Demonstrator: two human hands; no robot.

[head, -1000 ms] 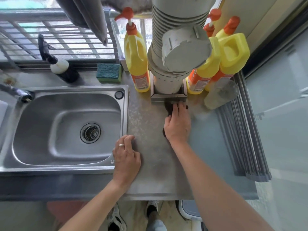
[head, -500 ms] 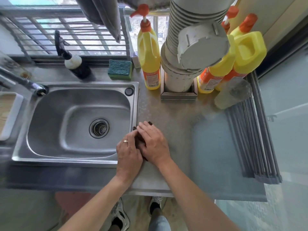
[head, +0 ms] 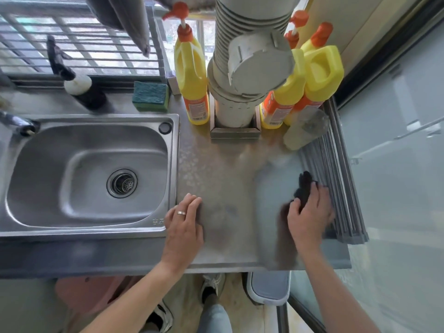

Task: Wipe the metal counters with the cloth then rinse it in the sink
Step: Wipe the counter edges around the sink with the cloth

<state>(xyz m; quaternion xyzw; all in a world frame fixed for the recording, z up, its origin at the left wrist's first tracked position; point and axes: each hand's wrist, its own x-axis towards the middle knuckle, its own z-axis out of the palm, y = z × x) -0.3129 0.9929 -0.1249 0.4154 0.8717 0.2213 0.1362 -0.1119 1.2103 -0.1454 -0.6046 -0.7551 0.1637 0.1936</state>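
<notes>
A dark cloth lies on the metal counter near its right edge, and my right hand presses on it with the fingers over its near part. Whether those fingers curl round the cloth is blurred. My left hand rests flat on the counter beside the right rim of the steel sink, a ring on one finger. The sink basin holds only its drain strainer.
Yellow detergent bottles and a wide grey pipe stand at the counter's back. A green sponge and a dark spray bottle sit behind the sink. A rolled grey drying rack lines the right edge. The faucet sits at left.
My right hand has swept the cloth from beside the sink across to the counter's right edge. My left hand has stayed by the sink rim.
</notes>
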